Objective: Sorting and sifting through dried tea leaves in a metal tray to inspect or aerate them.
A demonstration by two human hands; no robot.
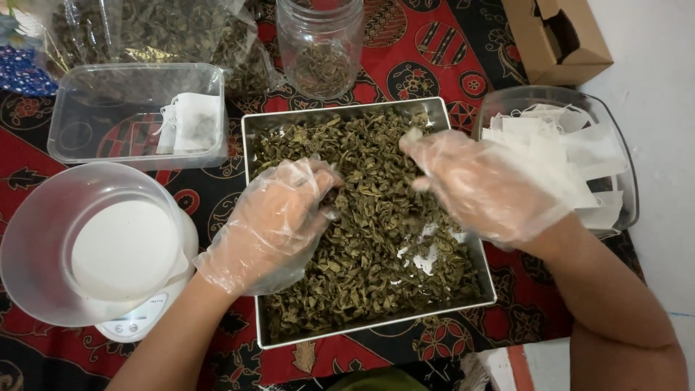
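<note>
nearest us, the left hand (279, 217) in a loose clear glove hovers over the tray (250, 217), fingers curled down into the leaves (362, 268) and bunched together, looks like it's gathering a pinch, though what's between the fingertips is hidden under the glove. across from it the right hand (481, 185), also gloved, fingers drawn together and pointing left, tips just at the leaf pile; can't tell if anything's pinched there. the leaves fill the metal tray, with bare patches showing at the lower right. they look dry, curled, light and crumbly, so i'd judge a soft pinch or scoop from the heap is the way, since squeezing would likely crush them, and the slack gloves may slip. left of the tray, a bowl (43, 239) sits on a scale (134, 322), its display too small to make out. right, a tub (615, 134) of white paper bags. further back, a clear box (87, 108) with a couple of bags, a jar (318, 43) with a few leaves, a plastic sack (166, 29) cut off by the top edge, and a cardboard box (557, 36).
</note>
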